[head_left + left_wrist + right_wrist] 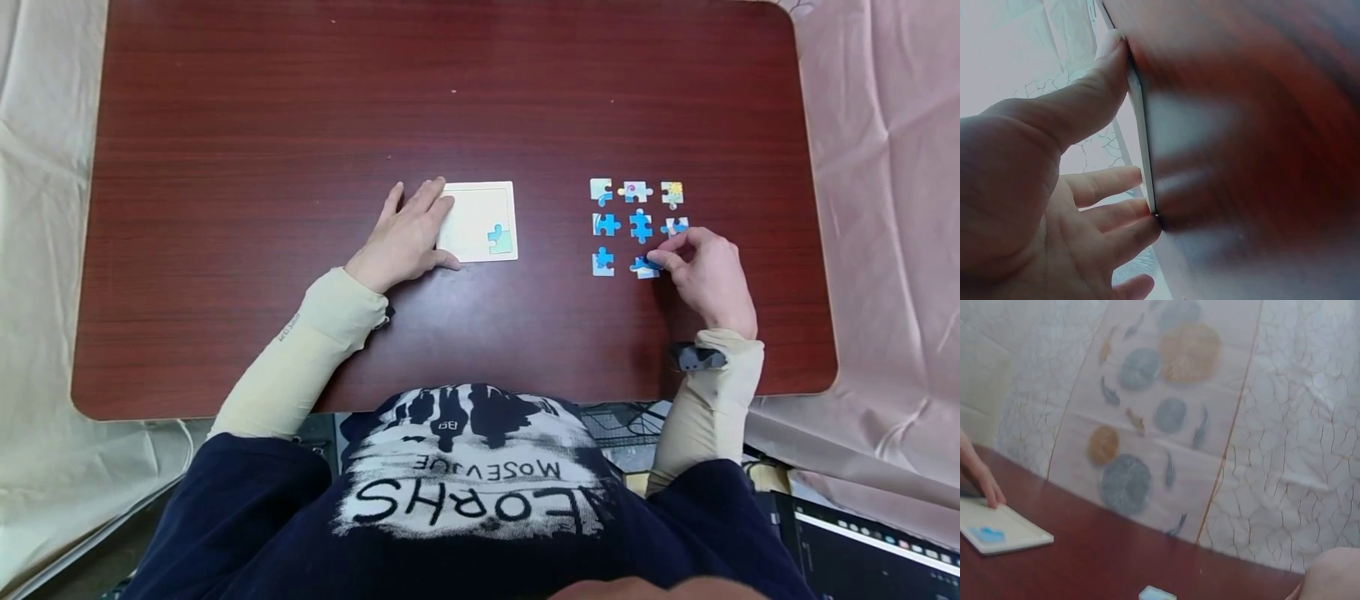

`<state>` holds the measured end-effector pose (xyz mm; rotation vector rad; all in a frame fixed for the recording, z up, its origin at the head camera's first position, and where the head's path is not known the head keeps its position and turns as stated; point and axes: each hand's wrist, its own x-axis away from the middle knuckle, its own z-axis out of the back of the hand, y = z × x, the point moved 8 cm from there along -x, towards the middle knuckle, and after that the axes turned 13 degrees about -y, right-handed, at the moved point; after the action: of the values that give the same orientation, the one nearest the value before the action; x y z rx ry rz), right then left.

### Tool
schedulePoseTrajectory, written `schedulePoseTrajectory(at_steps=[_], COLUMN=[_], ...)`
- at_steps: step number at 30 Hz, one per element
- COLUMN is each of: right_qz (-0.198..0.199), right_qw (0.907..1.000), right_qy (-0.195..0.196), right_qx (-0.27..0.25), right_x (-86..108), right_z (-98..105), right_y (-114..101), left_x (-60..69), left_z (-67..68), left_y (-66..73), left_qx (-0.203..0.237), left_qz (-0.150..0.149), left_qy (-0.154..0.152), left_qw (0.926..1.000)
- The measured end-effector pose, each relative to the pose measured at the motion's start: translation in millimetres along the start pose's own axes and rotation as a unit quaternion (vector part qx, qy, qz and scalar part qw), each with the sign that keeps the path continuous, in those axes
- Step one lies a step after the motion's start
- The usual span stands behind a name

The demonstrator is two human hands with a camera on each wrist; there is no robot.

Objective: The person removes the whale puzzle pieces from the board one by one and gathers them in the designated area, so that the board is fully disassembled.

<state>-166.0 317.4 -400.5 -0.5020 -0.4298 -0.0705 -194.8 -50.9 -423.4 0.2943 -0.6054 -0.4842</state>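
Observation:
A square, pale puzzle board (477, 186) with a raised rim lies near the middle of the table; one blue-green puzzle piece (502, 241) sits in its lower right corner. My left hand (408, 237) rests on the board's left side, fingers spread and fairly straight, thumb along the near edge. In the left wrist view, the thumb (1088, 94) and fingertips touch the board's edge (1142, 137). Over on the right, my right hand (705, 271) pinches a blue and white puzzle piece (642, 268) between thumb and index finger, partly covering it.
Several loose puzzle pieces (640, 226) lie in rows right of the board, some blue, one with a yellow pattern (672, 193). The brown table (300, 100) has rounded corners. Pale cloth (885, 208) hangs beside it. A dark screen (862, 542) stands at lower right.

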Motion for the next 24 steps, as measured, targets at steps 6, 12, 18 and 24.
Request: schedulePoseTrajectory(at_steps=[6,12,18,24], right_qz=[0.061,0.151,0.175,0.193], right_qw=[0.9967,0.9871,0.9786,0.9743], right_qy=[0.046,-0.05,-0.081,-0.074], right_qx=[-0.029,0.015,0.072,0.089], right_x=[1.4,-13.9,-24.7,-28.9], right_z=[-3.0,-54.3,-91.7,-101.3], right_y=[-52.2,-134.7,-171.5,-179.6], left_x=[1.2,-1.9,-7.0,-7.6], left_z=[1.1,3.2,1.2,-0.7], left_y=[-2.4,-2.7,-0.3,-0.1], left_qx=[-0.003,-0.004,-0.007,-0.005], left_qz=[0.007,0.006,0.0,0.003], left_qy=[-0.005,-0.007,-0.01,-0.013], left_qw=[1.0,0.9999,0.9999,0.9999])
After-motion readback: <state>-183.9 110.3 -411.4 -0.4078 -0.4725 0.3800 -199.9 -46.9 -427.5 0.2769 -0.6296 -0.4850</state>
